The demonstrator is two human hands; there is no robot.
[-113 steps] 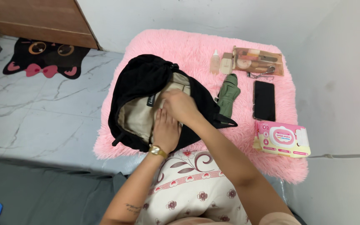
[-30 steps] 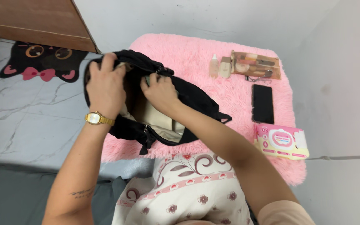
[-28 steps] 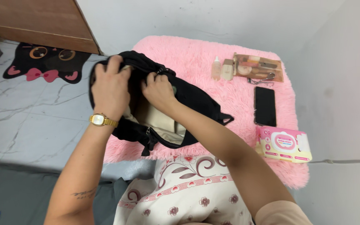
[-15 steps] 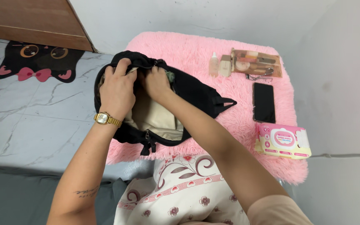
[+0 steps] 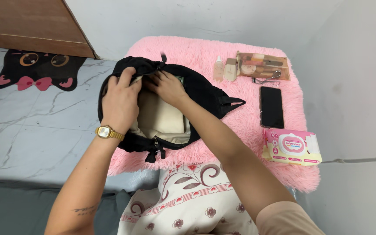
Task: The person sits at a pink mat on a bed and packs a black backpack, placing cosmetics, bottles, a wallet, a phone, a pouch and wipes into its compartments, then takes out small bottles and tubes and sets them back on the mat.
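Our left hand [image 5: 119,99] grips the black bag's [image 5: 201,93] rim; our right hand [image 5: 167,85] pinches its opening beside it, phone [image 5: 271,107] well right.

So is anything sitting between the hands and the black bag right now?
Nothing visible. The left hand and right hand are both already on the black bag, at the far end of its open mouth.

Bright, even indoor light – soft shadows, sharp, no glare
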